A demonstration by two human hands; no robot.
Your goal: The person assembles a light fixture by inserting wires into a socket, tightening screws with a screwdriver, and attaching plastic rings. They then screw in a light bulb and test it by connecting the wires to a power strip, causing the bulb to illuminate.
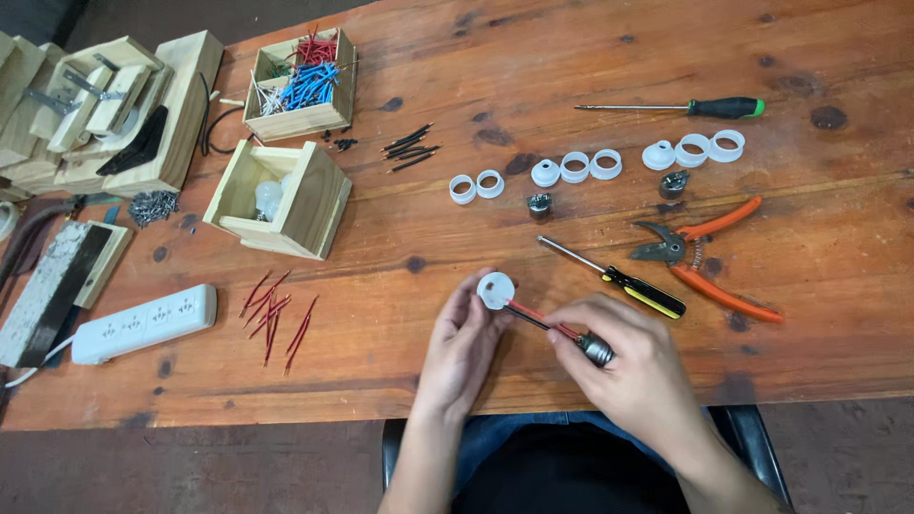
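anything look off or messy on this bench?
Mostly tidy. Small black bits lie scattered on the table beside the wire box, and the small wooden box lies tipped on its side. Left hand holds a white cap; right hand holds the metal socket.

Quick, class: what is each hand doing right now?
Left hand: shut on the white cap.
Right hand: shut on the metal socket with wires.

Evenly and softly lit from above, moderately bright; faint shadows beside the pale wooden boxes; mild sheen on the reddish-brown wooden table; sharp throughout, slight wide-angle bending at edges
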